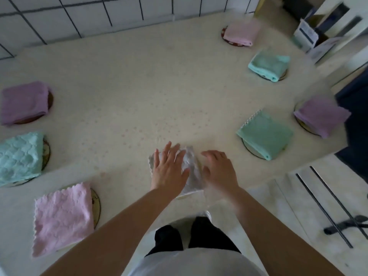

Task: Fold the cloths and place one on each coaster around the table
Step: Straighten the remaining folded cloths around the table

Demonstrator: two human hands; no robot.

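A folded white cloth (190,172) lies at the table's near edge, right in front of me. My left hand (169,170) rests flat on its left half with fingers spread. My right hand (220,172) hovers at the cloth's right side, fingers apart, slightly blurred. The coaster under the white cloth is almost hidden; only a pale sliver shows at its near edge. Folded cloths sit on coasters around the table: pink (61,218), teal (19,158) and purple (23,102) on the left, pink (241,31), teal (268,64), purple (321,116) and teal (264,134) on the right.
The table (139,86) has a cream speckled cover. A white tiled wall (79,14) runs behind it. Boxes and papers (312,34) stand off the far right corner, and a dark chair (356,124) and black metal legs (326,206) are at the right.
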